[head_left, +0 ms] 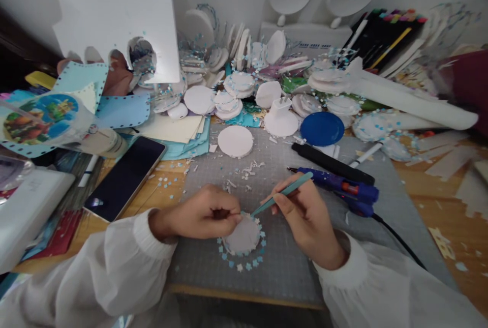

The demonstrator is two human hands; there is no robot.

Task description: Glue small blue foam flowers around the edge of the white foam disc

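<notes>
A pair of teal tweezers (282,193) rests in the grip of my right hand (305,216), its tip down at the upper edge of a small white disc (242,236). My left hand (208,213) is closed in a pinch at the same edge, from the left; what its fingertips hold, if anything, is too small to make out. Small blue and white stars (248,266) ring the disc in a loop around its lower side. All this lies near the front of a grey cutting mat (290,277).
Right of my right hand lie a blue glue gun (343,188) with a black cord and a black pen-shaped tool (331,162). A phone (125,178) is at left. Behind are a loose white disc (235,141), a blue lid (322,128) and piled decorated discs (240,84).
</notes>
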